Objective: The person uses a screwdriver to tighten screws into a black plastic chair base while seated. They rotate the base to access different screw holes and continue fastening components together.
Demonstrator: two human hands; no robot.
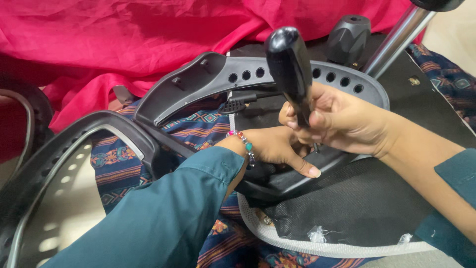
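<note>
**Screwdriver set upright on the armrest bracket of a chair part**

The work in hand looks like driving or loosening a fastener where a black plastic armrest (277, 74) meets the underside of a chair seat (367, 198) covered in black fabric. The right hand (342, 121) is wrapped around the lower shaft of a screwdriver (290, 64), whose thick black handle stands up and leans slightly toward the camera. Its fingers (317, 119) are closed snugly on the tool. The tip is hidden below those fingers, so I cannot tell whether it sits in a screw head.

The left hand (275, 149) lies just under the right, palm down on the armrest's lower bracket, fingers spread narrow and flat, thumb stretched toward the seat fabric. It presses rather than grips; it holds nothing. A beaded bracelet (244, 141) sits at that wrist, with a teal sleeve (163, 213) behind it.

As a judgement, the next move calls for keeping the tool straight over the fastener, with the left hand steadying the bracket.

Beyond the fingers lie a pink cloth (124, 34) and a chrome post (396, 37). To the left of them rests a second armrest loop (64, 149) on patterned fabric (114, 164).
</note>
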